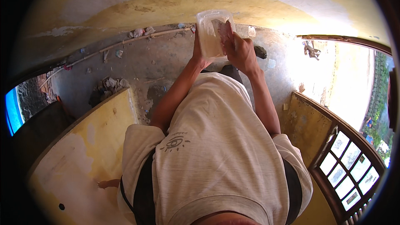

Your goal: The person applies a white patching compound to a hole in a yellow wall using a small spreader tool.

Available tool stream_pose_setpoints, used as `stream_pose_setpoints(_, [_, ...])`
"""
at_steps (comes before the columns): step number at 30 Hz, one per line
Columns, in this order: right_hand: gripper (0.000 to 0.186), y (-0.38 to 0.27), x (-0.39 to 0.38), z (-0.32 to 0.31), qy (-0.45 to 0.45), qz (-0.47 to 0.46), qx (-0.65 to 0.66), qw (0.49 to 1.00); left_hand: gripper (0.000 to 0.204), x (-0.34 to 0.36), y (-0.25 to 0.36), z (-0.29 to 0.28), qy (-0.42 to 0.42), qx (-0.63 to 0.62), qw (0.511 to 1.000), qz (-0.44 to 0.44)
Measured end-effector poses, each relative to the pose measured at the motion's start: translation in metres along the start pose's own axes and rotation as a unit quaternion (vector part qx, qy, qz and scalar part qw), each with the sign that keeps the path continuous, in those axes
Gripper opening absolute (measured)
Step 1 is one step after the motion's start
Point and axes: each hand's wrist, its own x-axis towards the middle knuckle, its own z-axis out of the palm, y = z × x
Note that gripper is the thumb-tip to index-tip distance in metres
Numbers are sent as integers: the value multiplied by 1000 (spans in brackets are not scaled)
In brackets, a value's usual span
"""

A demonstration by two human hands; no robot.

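Note:
My left hand grips the left side and lower end of a clear rectangular plastic tub, held out over the floor. Pale, whitish paste or residue coats the inside of the tub. In my right hand is a putty knife with a worn reddish handle. Its grey blade lies inside the tub, tilted toward the tub's far end. The fingers of my right hand are partly hidden behind the handle and the tub's right side. Both forearms reach forward from my body.
A patchy yellow and white wall rises ahead. Along its foot lies a long pole among scattered litter. A low partition stands left, with a dark heap behind it. At right are a bright doorway and a paned window.

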Motion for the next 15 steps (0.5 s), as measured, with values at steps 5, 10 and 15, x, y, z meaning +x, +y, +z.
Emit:
stream_pose_setpoints(5, [17, 0, -5, 2, 20, -10, 22, 1000, 66, -5, 2, 5, -1, -20, 1000, 2])
stream_pose_setpoints(10, [14, -12, -10, 14, 28, -37, 39, 998, 64, -4, 0, 7, 65, 11, 998, 25])
stream_pose_setpoints(15, [16, -10, -8, 33, 29, -21, 69, 997, 77, -3, -3, -11, 48, 3, 998, 42])
